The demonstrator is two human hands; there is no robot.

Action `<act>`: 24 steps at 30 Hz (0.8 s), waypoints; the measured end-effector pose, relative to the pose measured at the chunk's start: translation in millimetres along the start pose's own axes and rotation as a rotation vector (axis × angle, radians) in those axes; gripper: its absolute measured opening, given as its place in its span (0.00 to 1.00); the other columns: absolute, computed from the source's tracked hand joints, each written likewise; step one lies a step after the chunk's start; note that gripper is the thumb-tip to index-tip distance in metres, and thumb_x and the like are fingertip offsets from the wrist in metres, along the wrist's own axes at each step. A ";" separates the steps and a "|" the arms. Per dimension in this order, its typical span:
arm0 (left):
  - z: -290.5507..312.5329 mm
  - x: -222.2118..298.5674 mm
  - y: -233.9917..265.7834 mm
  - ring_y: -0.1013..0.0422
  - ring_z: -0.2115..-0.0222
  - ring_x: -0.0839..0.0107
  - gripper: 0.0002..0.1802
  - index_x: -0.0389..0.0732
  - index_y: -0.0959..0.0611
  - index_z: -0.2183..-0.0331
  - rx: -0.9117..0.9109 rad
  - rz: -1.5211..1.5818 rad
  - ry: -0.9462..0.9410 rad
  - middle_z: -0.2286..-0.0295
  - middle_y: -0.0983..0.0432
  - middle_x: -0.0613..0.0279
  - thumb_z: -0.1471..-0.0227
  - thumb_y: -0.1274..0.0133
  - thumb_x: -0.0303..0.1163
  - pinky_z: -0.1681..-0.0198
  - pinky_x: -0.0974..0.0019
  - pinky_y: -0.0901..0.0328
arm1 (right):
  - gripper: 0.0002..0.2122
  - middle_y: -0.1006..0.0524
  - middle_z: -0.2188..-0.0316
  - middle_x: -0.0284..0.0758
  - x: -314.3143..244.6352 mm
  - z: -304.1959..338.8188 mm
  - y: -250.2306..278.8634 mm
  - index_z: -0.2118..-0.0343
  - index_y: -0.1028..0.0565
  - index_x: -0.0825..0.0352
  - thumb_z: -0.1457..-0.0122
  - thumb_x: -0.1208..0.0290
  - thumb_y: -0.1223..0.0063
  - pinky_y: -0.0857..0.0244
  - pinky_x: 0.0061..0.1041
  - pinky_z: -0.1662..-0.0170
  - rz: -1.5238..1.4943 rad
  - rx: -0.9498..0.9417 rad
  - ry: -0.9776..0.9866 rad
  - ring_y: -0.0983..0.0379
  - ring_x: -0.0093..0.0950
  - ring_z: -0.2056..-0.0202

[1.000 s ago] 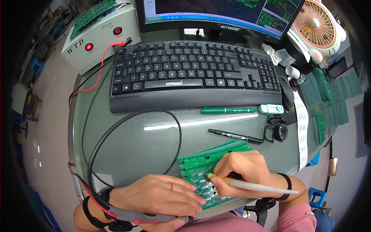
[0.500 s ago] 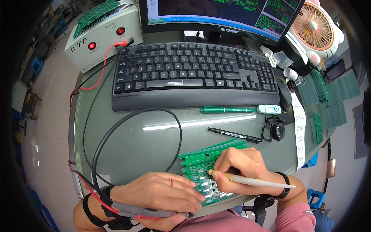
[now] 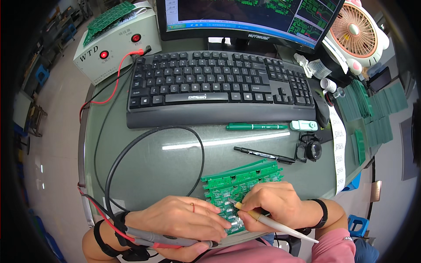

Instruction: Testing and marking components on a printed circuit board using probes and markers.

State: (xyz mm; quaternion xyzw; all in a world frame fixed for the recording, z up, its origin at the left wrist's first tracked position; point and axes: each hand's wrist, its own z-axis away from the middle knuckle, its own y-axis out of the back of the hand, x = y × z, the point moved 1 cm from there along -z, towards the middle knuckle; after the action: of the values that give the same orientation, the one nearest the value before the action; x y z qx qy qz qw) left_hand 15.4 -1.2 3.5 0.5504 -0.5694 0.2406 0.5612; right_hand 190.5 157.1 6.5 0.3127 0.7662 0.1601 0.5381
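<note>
Green circuit boards (image 3: 239, 182) lie stacked at the near edge of the glass counter (image 3: 149, 162), in front of the black keyboard (image 3: 219, 85). The right hand (image 3: 272, 204) grips a pale tweezer-like tool (image 3: 272, 222), its tip on the top board. The left hand (image 3: 184, 219) presses the board's edge, clasping red and black test probes (image 3: 162, 240).

Electronics repair or test bench in a workshop. A green circuit board (image 3: 239, 186) lies at 6 o'clock on a glass-topped table (image 3: 144, 158); a white power box (image 3: 116, 41) (red indicator buttons) sits at 11 o'clock, board-layout monitor (image 3: 250, 17) at 12, stacked boards (image 3: 368, 109) at 3.
</note>
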 end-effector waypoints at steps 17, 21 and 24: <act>4.2 -4.7 -2.2 0.25 0.52 0.63 0.19 0.37 0.17 0.63 0.004 -0.020 -0.009 0.59 0.19 0.60 0.44 0.61 0.36 0.45 0.61 0.36 | 0.13 0.32 0.84 0.32 4.6 1.4 -3.6 0.78 0.35 0.66 0.54 0.81 0.37 0.38 0.24 0.83 0.066 0.020 0.030 0.32 0.28 0.84; 3.6 -4.3 -2.0 0.26 0.51 0.64 0.19 0.37 0.17 0.62 0.005 -0.016 -0.010 0.58 0.20 0.60 0.45 0.60 0.35 0.45 0.61 0.36 | 0.13 0.32 0.83 0.32 4.0 1.9 -3.8 0.78 0.35 0.66 0.54 0.80 0.37 0.38 0.24 0.83 0.101 0.016 0.050 0.32 0.28 0.84; 3.3 -3.9 -2.1 0.26 0.51 0.64 0.19 0.37 0.17 0.62 0.004 -0.021 -0.008 0.58 0.20 0.60 0.46 0.60 0.35 0.45 0.61 0.36 | 0.12 0.32 0.82 0.33 3.2 2.7 -6.1 0.77 0.34 0.66 0.54 0.80 0.38 0.37 0.25 0.82 0.170 0.005 0.091 0.32 0.28 0.83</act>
State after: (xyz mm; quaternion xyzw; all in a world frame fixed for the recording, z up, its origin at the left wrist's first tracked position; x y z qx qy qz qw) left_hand 15.1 -3.4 -1.5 0.5581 -0.5654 0.2337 0.5606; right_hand 190.4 154.4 -0.4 0.3704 0.7609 0.2174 0.4864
